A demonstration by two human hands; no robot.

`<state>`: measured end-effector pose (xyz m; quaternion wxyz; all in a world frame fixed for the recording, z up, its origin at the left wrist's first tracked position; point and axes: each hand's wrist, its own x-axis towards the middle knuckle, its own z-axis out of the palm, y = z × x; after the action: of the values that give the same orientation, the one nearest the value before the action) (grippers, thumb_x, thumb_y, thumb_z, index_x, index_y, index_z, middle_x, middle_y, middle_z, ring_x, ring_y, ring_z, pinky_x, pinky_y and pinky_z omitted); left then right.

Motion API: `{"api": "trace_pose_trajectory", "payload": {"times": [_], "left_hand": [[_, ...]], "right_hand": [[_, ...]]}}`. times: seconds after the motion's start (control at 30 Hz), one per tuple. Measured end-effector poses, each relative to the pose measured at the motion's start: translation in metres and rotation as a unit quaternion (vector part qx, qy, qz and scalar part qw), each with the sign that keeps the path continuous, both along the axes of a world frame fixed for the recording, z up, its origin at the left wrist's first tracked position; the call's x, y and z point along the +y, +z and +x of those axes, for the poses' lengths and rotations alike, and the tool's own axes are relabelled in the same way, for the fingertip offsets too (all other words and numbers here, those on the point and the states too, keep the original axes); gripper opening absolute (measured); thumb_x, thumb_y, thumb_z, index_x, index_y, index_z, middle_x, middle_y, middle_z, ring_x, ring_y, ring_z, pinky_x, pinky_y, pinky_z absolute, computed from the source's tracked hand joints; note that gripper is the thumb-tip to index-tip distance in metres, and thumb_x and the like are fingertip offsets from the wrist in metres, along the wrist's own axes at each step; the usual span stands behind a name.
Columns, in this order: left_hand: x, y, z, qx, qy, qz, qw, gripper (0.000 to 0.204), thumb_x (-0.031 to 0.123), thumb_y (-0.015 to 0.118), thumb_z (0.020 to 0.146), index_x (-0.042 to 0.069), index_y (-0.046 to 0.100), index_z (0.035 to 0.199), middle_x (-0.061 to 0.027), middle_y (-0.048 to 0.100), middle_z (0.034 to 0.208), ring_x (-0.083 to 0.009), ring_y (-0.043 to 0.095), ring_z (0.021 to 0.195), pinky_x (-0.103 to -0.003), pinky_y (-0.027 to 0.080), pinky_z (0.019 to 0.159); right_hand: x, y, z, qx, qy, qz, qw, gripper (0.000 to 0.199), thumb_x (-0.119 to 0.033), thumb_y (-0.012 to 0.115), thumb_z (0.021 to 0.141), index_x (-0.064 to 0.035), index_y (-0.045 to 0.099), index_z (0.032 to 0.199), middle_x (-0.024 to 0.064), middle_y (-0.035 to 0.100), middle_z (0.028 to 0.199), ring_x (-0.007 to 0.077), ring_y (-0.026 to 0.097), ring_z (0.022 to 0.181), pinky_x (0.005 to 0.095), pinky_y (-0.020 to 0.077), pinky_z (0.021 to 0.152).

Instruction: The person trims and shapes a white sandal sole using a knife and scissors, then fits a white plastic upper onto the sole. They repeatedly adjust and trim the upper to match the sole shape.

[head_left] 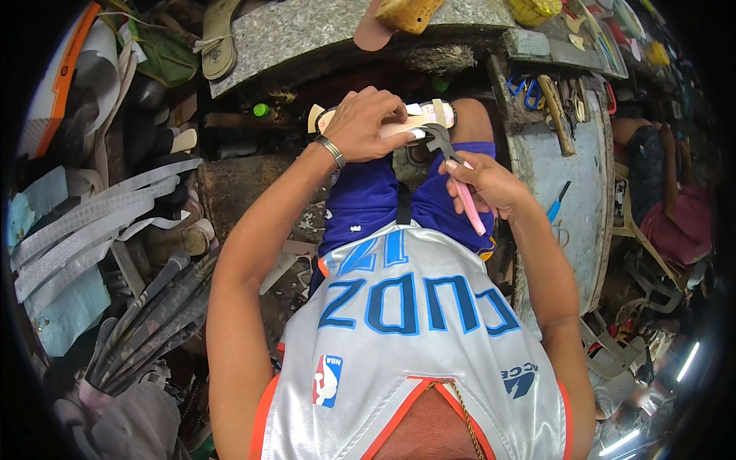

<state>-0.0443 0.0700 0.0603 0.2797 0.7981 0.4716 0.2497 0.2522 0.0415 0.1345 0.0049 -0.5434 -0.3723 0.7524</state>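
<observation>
On the person's lap, above blue shorts (368, 201), a flat beige sandal with pale straps (410, 121) is pressed down by the left hand (366, 124), whose fingers are curled over the sole's near edge and closed on it. A metal bracelet (330, 151) is worn at the left wrist. The right hand (487, 182) is seen just right of the sandal, its fingers wrapped tightly around the pink handles of a pair of dark metal pincers (454, 167); the pincer head is set against the sandal's right end, near one strap. Whether the head is biting on the strap cannot be told.

A grey stone counter (307, 34) is shown ahead of the knees, with a tan sandal sole (218, 38) lying on its left end and a yellow block (406, 14) at its far edge. To the right, a worn pale-blue counter (571, 222) is seen, carrying blue-handled scissors (526, 90), a wooden-handled tool (556, 115) and a small blue pen-like tool (557, 203). To the left, long grey perforated strips (92, 222) are piled, well apart from both hands.
</observation>
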Motion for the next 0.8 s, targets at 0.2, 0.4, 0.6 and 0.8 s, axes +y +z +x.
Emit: {"api": "trace_pose_trajectory", "payload": {"times": [0.2,0.4,0.6,0.8], "left_hand": [[0.001,0.008,0.010,0.028,0.052,-0.031,0.998,0.041,0.043,0.087,0.079,0.014,0.069,0.101,-0.0052,0.073,0.101,-0.0317,0.067,0.101,-0.048,0.046,0.089],[0.004,0.006,0.015,0.021,0.078,-0.055,0.995,0.051,0.044,0.089,0.075,0.012,0.066,0.108,-0.0082,0.073,0.100,-0.0334,0.069,0.102,-0.048,0.048,0.092],[0.004,0.007,0.014,0.022,0.079,-0.068,0.994,0.050,0.039,0.088,0.075,0.010,0.067,0.111,-0.0108,0.075,0.106,-0.0348,0.071,0.109,-0.048,0.050,0.097],[0.003,0.014,0.010,0.000,0.048,-0.068,0.997,0.054,0.031,0.092,0.076,0.008,0.068,0.118,-0.0134,0.076,0.116,-0.0360,0.069,0.117,-0.049,0.050,0.107]], "right_hand": [[-0.035,0.005,-0.026,-0.024,-0.085,0.247,0.965,0.040,-0.034,0.061,0.119,-0.0001,0.059,0.139,0.0134,0.079,0.099,0.0265,0.080,0.077,0.0379,0.0642,0.071],[-0.046,-0.014,-0.067,-0.216,-0.057,0.601,0.767,0.032,-0.024,0.063,0.115,0.0014,0.057,0.135,0.0250,0.077,0.089,0.0468,0.077,0.075,0.0560,0.0614,0.069],[-0.035,-0.027,-0.059,-0.263,0.043,0.585,0.766,0.033,-0.025,0.063,0.115,-0.0011,0.055,0.136,0.0307,0.075,0.086,0.0545,0.073,0.078,0.0654,0.0530,0.066],[-0.038,-0.040,-0.060,-0.311,0.133,0.492,0.802,0.032,-0.023,0.062,0.113,0.0034,0.057,0.131,0.0341,0.076,0.089,0.0566,0.075,0.080,0.0692,0.0564,0.070]]}}
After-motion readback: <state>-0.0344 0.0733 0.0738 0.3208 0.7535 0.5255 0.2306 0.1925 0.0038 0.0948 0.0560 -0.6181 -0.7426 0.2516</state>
